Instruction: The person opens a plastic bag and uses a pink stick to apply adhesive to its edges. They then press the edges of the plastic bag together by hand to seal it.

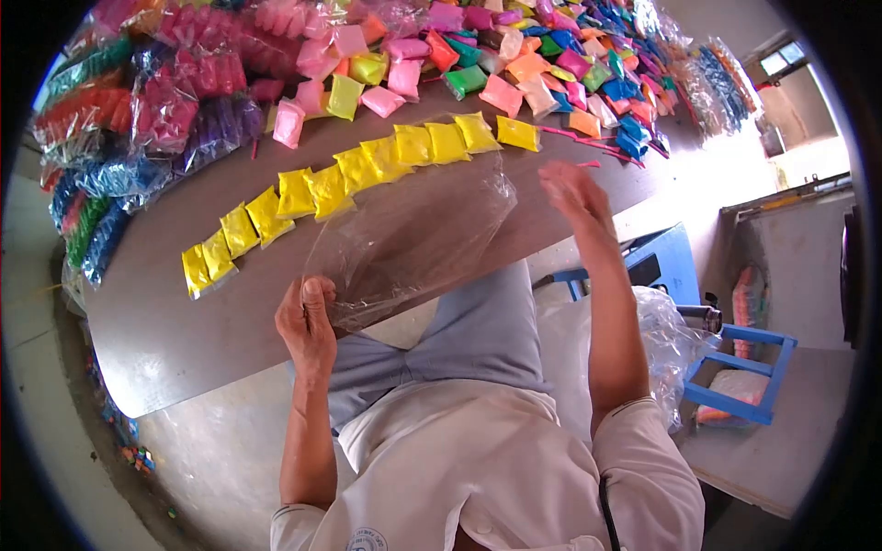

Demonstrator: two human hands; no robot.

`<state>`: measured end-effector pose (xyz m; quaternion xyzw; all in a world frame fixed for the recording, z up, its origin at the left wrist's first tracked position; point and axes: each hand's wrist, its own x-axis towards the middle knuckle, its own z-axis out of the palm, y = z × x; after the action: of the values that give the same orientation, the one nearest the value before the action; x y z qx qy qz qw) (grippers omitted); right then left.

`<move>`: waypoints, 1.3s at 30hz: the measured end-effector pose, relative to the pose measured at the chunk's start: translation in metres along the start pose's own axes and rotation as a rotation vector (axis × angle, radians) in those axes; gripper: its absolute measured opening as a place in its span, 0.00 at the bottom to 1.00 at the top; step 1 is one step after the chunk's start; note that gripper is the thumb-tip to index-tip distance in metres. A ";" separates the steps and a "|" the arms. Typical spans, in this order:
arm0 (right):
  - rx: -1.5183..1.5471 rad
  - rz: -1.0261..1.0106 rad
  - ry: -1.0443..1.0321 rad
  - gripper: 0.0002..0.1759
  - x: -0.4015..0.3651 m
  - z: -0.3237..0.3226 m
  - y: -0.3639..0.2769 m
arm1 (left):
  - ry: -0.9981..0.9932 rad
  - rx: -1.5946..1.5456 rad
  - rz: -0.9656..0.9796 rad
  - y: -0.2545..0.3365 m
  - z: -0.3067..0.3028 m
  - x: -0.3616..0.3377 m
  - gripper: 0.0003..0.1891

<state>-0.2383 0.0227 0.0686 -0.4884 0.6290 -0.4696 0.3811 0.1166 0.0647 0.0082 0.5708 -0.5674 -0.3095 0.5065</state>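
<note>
As the clear plastic bag (413,234) stands raised in the air over the near edge of the table (165,340), it is held by one lower corner only, pinched between the thumb and fingers of the left hand (308,326). The film billows up and away from that grip, crumpled and slack. The right hand (574,197) is lifted just beside the bag's far edge, fingers loosely spread and grasping nothing; motion blur makes it impossible to tell whether it brushes the film. Behind the bag a curved row of yellow packets (349,174) lies on the tabletop, edge overlapping edge. Beyond them spreads a heap of mixed coloured packets (514,64), with wrapped bundles (156,110) stacked at the left end. To the person's right are a blue stool (744,367) and a pile of clear bags (671,340). With a single pinch on slippery film, the bag could well slide out of the fingers. A sweep of the loose film or the free hand could also knock the yellow row out of line.
</note>
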 end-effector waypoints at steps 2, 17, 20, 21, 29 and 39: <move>-0.096 0.000 0.027 0.26 0.010 0.012 -0.002 | -0.001 0.011 -0.006 -0.002 -0.001 -0.001 0.20; -0.353 -0.320 0.081 0.08 0.007 0.053 0.020 | -0.073 0.026 -0.105 0.002 -0.012 0.003 0.16; -0.313 -0.478 0.171 0.08 -0.008 0.053 0.013 | -0.125 0.033 -0.075 0.002 -0.015 0.008 0.13; -0.266 -0.582 0.229 0.10 -0.011 0.053 0.013 | -0.137 -0.006 -0.014 0.001 -0.015 0.010 0.12; -0.338 -0.942 0.381 0.13 -0.016 0.017 0.050 | -0.196 0.135 0.197 0.032 -0.010 0.015 0.06; -0.308 -0.909 0.534 0.15 -0.035 0.009 0.069 | -0.125 0.186 0.292 0.036 -0.002 0.007 0.06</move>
<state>-0.2391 0.0599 0.0004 -0.6249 0.4911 -0.5971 -0.1089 0.1076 0.0644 0.0439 0.5063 -0.7008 -0.2136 0.4549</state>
